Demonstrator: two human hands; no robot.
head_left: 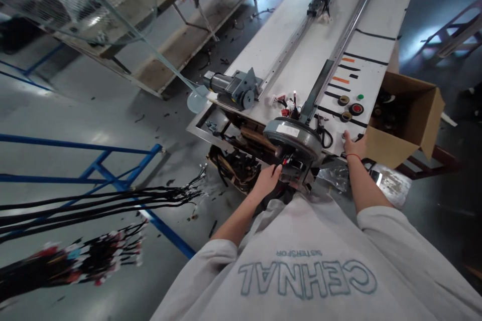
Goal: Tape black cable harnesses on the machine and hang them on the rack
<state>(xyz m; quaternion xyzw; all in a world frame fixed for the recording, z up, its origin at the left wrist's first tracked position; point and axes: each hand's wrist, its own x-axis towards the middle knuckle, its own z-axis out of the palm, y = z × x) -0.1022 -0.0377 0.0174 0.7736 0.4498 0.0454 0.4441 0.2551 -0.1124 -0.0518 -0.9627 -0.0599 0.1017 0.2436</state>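
Note:
My left hand (268,179) is closed at the near end of a long white workbench board, beside a round dark drum-like part (293,138) with a white label. Its fingers pinch something small and dark near a red-tipped connector (285,161); the exact thing is not clear. My right hand (355,145) is at the near right corner of the white board (335,145), thumb on top and fingers around the edge. Close to it are a red push button (356,109) and a black cable loop (327,139). Loose wires with connectors (288,108) lie behind the drum.
An electric motor (229,88) sits on the board's left edge. A cardboard box (402,115) stands to the right. Black cable bundles (113,203) extend over a blue metal frame (101,170) at left. A fan (109,0) and a wooden bench (176,55) are farther back.

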